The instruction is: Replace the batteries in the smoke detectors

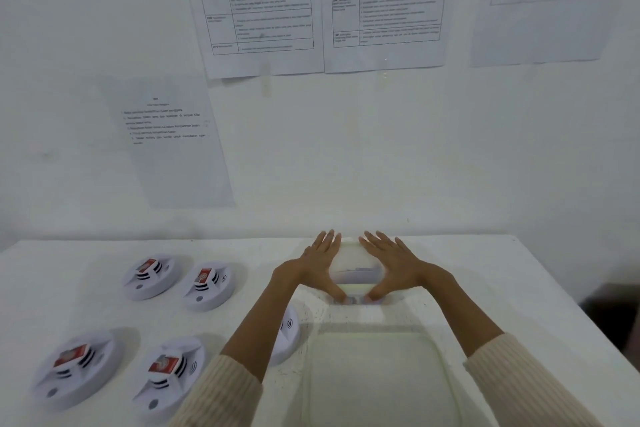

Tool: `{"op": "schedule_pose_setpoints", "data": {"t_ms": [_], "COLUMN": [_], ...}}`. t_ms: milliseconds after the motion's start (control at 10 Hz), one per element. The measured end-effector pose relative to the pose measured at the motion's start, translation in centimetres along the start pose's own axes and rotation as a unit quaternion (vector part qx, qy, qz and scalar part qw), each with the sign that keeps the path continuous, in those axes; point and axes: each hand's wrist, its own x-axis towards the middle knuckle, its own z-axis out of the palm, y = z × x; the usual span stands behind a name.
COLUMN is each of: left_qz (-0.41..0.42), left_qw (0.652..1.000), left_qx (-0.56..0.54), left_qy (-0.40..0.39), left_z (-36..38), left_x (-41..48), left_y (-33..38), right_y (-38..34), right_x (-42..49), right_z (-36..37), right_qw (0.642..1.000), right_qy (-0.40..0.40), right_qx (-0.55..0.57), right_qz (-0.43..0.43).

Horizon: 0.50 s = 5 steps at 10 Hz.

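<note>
Several white round smoke detectors lie on the left half of the white table (86,291), each with a red label on its raised centre: two at the back (149,276) (207,282) and two at the front (78,367) (169,374). Another detector (289,333) is partly hidden behind my left forearm. A translucent white box (355,263) sits near the wall. My left hand (318,265) and my right hand (394,267) lie on its two sides, fingers straight and pointing to the wall, thumbs meeting at its near edge. The box's contents are blurred.
A larger translucent white lid or tray (377,374) lies in front of the box, between my forearms. Printed sheets (173,142) hang on the wall behind the table. The table's right edge (568,295) runs close to my right arm.
</note>
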Motion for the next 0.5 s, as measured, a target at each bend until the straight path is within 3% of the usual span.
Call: {"op": "schedule_pose_setpoints", "data": {"t_ms": [400, 500], "left_qz": [-0.008, 0.004], "left_qw": [0.993, 0.982], "left_qx": [-0.087, -0.138], "left_qy": [0.080, 0.133], "left_z": [1.6, 2.1], "left_x": [-3.0, -4.4], "left_y": [1.4, 2.0], "right_y": [-1.7, -2.1], "right_x": [-3.0, -4.7], "right_z": [1.0, 0.8], "right_qw": [0.994, 0.979], "right_qy": [0.055, 0.128], "right_qx": [0.087, 0.158], "right_qz": [0.022, 0.033]}}
